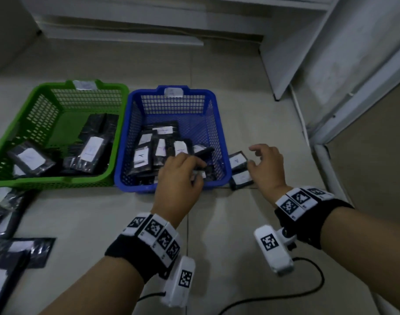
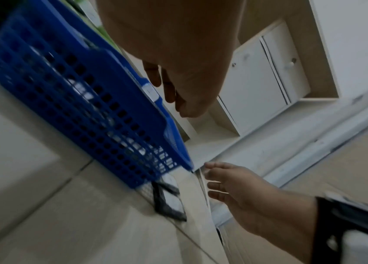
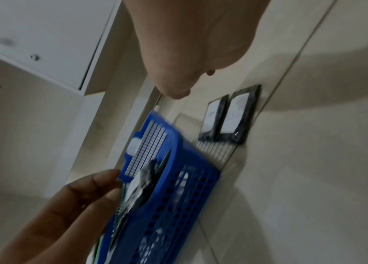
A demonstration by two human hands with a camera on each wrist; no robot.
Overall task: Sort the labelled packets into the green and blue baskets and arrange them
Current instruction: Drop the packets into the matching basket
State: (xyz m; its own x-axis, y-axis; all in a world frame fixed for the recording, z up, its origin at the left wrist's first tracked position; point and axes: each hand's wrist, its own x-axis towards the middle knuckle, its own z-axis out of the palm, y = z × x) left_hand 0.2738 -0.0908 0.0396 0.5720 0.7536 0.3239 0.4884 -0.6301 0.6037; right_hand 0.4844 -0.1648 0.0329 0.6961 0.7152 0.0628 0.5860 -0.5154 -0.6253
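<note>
At the far left some loose packets (image 1: pixel 5 226) lie on the floor (image 1: pixel 217 223). Next comes the green basket (image 1: pixel 26 123), which holds several black packets with white labels. Just beside it on the right stands the blue basket (image 1: pixel 213 123), also with labelled packets inside, many marked with the letter A.

The left hand (image 1: pixel 178 178) is over the near right corner of the blue basket, and its grip is closed on a dark packet (image 1: pixel 203 153) with thumb and fingers; the right wrist view shows this too.

To the right of the blue basket two packets (image 1: pixel 240 169) lie on the floor, touching each other. The right hand (image 1: pixel 266 167) hovers at them with fingers spread and slightly bent, its grip open and holding nothing.
</note>
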